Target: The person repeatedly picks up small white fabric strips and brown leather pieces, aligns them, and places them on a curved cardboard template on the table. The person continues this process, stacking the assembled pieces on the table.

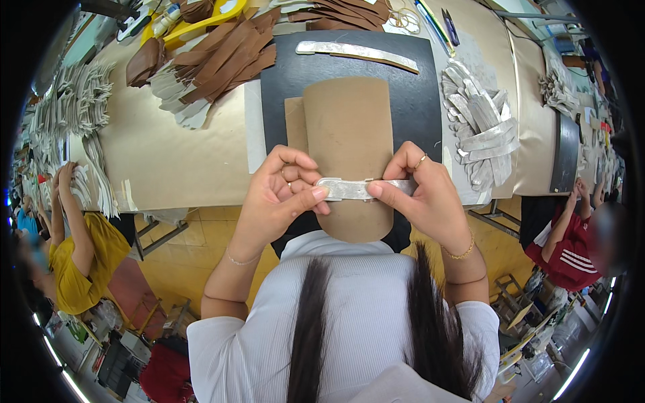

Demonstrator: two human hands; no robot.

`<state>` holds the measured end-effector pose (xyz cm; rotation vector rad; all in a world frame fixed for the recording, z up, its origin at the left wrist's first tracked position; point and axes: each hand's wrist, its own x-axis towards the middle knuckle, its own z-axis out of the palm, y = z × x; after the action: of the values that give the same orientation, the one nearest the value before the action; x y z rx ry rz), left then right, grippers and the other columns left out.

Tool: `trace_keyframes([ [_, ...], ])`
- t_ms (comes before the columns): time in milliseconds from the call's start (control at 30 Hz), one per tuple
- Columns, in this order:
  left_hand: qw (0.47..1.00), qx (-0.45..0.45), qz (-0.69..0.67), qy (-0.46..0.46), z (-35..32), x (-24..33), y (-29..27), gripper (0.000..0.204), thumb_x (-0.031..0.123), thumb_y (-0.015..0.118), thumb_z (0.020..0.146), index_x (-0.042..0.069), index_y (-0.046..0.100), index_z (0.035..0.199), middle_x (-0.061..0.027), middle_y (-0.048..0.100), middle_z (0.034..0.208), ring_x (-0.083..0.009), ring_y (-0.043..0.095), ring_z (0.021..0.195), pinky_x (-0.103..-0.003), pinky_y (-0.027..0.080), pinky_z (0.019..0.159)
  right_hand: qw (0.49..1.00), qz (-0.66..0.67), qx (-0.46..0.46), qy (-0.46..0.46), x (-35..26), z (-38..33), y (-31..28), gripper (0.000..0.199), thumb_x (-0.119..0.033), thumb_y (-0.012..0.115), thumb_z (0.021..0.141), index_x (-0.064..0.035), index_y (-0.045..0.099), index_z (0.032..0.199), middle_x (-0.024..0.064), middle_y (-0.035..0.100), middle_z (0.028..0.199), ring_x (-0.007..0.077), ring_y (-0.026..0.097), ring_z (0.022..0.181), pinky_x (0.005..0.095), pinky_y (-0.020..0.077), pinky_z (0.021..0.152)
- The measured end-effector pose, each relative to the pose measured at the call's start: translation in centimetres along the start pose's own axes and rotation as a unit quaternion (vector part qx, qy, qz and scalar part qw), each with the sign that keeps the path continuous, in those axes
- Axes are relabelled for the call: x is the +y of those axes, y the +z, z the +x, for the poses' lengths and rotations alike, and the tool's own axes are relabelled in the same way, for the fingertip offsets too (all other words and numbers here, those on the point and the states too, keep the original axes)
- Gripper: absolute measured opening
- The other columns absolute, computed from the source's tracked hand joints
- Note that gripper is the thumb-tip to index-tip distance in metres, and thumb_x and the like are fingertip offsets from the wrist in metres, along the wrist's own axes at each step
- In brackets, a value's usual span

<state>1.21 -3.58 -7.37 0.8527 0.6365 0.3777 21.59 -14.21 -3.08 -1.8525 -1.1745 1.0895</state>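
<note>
Two hands [274, 195] [433, 195], thumbs [392, 195] atop pale strip [348, 189]

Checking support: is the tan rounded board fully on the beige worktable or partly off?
Partly off: the near end of the board juts past the edge of the worktable.

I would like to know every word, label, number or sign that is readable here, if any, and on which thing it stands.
No text is readable.
Held pale strip: no lettering visible.
Brown curved pad, dark mat: none visible.
Pens at the top: too small to tell.
</note>
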Motion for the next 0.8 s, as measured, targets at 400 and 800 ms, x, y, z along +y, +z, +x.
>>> trace_keyframes([
  [400, 1.0, 0.016, -0.012, 0.008, -0.3, -0.8, -1.1, 0.036, -0.002, 0.063, 0.083, 0.005, 0.04, 0.108, -0.0152, 0.062, 0.086, -0.0216, 0.066, 0.074, -0.032, 0.056, 0.069, 0.969, 0.227, -0.038, 0.09, 2.2, -0.8, -1.3, 0.022, -0.016, 0.075, 0.078, -0.0049, 0.056, 0.082, -0.0031, 0.055, 0.075, 0.0035, 0.048, 0.069, 0.0184, 0.0409, 0.062],
  [800, 0.999, -0.016, -0.035, 0.034, 0.3, -2.5, -3.2, 0.035, -0.005, 0.062, 0.083, 0.005, 0.04, 0.108, -0.0168, 0.062, 0.09, -0.0234, 0.066, 0.079, -0.036, 0.058, 0.071, 0.966, 0.233, -0.054, 0.096, 3.3, -0.5, -1.2, 0.015, -0.011, 0.073, 0.08, -0.0029, 0.06, 0.082, -0.0023, 0.058, 0.075, 0.0039, 0.053, 0.071, 0.0191, 0.0443, 0.065],
])
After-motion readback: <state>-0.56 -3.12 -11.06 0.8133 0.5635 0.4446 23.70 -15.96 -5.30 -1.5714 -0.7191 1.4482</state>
